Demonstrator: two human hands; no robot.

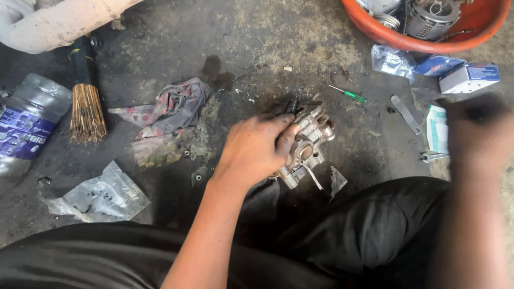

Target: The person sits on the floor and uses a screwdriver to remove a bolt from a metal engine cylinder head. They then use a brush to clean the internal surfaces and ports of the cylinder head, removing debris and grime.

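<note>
Orange basin (pixel 375 29) — metal engine parts (pixel 428 16) inside.

A small white and blue rectangular cardboard box (pixel 469 77) is seen on the floor just beyond the blurred right hand (pixel 476 128). A flat blue packet (pixel 438 65) and a crumpled clear plastic bag (pixel 392 60) are laid to its left. A white and green paper packet (pixel 437 128) is found just left of the right hand. Far left of the left hand (pixel 254 150), a clear plastic bottle with a blue and white label (pixel 24 131) is laid on its side, and an empty clear plastic pouch (pixel 101 195) is spread nearer the person.
</note>
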